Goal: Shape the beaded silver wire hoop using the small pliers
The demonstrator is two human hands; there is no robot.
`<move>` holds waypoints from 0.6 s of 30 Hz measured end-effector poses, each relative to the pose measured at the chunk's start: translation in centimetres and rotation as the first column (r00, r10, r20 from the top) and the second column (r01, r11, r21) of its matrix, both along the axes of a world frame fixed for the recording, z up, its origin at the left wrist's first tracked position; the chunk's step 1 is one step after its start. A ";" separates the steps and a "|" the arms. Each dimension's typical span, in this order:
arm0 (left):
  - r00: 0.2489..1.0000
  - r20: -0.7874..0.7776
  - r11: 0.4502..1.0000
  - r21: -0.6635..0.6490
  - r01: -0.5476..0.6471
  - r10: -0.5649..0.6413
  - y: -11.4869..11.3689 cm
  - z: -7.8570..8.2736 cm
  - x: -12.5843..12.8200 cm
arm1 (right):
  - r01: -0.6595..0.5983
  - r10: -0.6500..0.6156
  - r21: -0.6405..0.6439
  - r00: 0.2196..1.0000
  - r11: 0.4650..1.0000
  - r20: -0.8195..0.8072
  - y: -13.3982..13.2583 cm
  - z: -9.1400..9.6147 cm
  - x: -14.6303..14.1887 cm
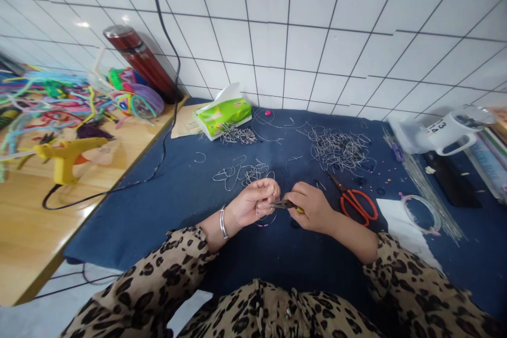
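My left hand (255,202) is closed in a pinch on a thin wire loop (268,220) strung with tiny pink beads, which hangs just below the fingers. My right hand (312,206) is wrapped round small pliers (284,204) with a yellow handle; their jaws point left and meet the wire at my left fingertips. Both hands hover over the blue cloth (158,206). A silver bangle (223,222) sits on my left wrist. Bent wire pieces (241,173) lie just beyond my hands.
Orange-handled scissors (354,202) lie right of my right hand. A big wire heap (340,148), a green tissue pack (224,113), a white mug (451,134) and straight wires (431,190) rest on the cloth. On the wooden table left are a yellow glue gun (65,156), pipe cleaners and a red flask (142,60).
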State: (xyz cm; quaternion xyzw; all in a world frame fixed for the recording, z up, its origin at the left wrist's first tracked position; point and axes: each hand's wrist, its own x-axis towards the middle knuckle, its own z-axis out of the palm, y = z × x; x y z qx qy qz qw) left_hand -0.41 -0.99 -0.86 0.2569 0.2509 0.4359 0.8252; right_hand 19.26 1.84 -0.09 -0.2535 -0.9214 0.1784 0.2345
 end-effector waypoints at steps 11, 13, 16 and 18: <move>0.852 -0.296 0.902 0.170 -0.397 0.431 0.2 0.2 1.0 | 0.180 -0.412 -0.655 0.885 0.734 -0.219 1.6 0.8 0.8; 0.848 -0.341 0.913 0.196 -0.359 0.406 0.0 0.0 1.4 | 0.127 -0.415 -0.721 0.878 0.681 -0.238 1.3 1.0 0.6; 0.842 -0.395 0.925 0.246 -0.289 0.368 -0.4 -0.1 1.9 | 0.040 -0.371 -0.751 0.885 0.660 -0.280 0.9 1.1 0.3; 0.842 -0.412 0.930 0.267 -0.253 0.348 -0.5 -0.1 2.0 | 0.004 -0.355 -0.760 0.885 0.650 -0.300 0.8 1.2 0.2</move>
